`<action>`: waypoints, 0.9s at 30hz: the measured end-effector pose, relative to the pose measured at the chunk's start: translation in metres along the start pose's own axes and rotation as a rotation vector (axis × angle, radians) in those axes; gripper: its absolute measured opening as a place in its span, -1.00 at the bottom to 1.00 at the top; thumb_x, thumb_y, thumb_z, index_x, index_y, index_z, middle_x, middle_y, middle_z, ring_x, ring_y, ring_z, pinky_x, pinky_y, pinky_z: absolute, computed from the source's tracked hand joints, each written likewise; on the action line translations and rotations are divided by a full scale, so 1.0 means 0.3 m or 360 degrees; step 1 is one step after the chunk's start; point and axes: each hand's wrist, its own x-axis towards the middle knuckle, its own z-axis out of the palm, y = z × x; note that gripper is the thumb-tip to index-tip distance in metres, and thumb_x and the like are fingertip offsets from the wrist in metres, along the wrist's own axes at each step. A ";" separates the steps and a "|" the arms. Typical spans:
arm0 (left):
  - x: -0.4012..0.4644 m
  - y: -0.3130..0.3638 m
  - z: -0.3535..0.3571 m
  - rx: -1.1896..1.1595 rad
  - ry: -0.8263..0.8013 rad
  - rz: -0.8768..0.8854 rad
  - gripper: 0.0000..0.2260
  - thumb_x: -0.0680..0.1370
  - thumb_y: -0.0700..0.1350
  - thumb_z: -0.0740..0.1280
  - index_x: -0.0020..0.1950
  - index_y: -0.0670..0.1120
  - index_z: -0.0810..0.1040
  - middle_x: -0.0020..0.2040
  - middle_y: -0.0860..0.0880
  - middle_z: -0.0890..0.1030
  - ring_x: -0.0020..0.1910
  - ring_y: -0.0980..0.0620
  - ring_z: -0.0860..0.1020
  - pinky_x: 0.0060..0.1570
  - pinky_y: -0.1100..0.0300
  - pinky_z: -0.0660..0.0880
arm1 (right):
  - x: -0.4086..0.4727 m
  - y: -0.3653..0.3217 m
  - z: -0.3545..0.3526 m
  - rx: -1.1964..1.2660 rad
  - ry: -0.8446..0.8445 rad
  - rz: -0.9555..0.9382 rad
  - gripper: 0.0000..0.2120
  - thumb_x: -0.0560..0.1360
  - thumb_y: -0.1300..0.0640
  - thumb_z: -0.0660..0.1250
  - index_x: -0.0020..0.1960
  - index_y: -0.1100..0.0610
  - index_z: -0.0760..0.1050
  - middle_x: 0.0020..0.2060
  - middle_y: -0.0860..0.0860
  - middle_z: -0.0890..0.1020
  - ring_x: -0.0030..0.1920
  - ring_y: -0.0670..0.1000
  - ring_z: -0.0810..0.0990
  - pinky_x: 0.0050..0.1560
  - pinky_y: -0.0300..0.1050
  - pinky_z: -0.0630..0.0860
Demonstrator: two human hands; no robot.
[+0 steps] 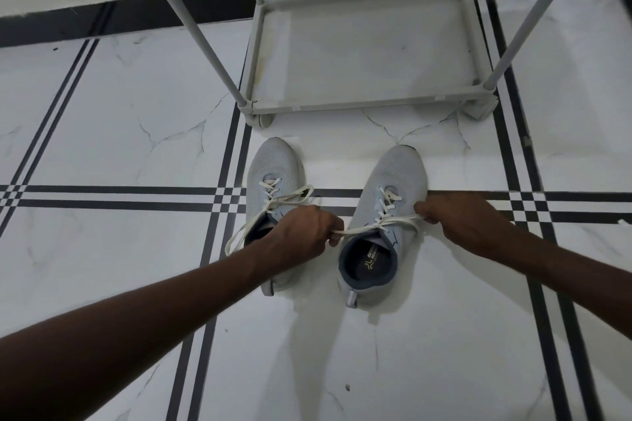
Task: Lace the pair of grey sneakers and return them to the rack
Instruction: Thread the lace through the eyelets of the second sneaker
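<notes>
Two grey sneakers stand side by side on the floor, toes pointing away from me toward the rack. The right sneaker (390, 195) has a white lace (376, 225) stretched taut across its top eyelets. My left hand (304, 232) pinches the lace's left end, and my right hand (461, 219) pinches its right end. The left sneaker (275, 164) lies partly under my left hand. Its lace (287, 196) hangs loose, with one end trailing onto the floor at the left.
A grey metal shoe rack (362, 102) stands just beyond the sneakers, with its bottom shelf bare and slanted poles rising at both sides. The floor is white marble tile with black stripes (136, 196). A wall with a black skirting runs behind the rack.
</notes>
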 end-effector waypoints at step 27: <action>0.019 0.175 0.005 0.0448 0.0306 0.0186 -0.80 0.62 -0.07 0.17 0.16 -0.12 0.48 -0.14 -0.23 0.66 -0.22 -0.27 0.61 -0.33 0.08 0.24 | 0.033 -0.129 -0.021 -0.0111 -0.0092 -0.0033 -0.93 0.53 0.07 0.23 -0.03 0.02 0.48 -0.28 0.06 0.67 -0.27 0.15 0.64 -0.33 -0.02 0.51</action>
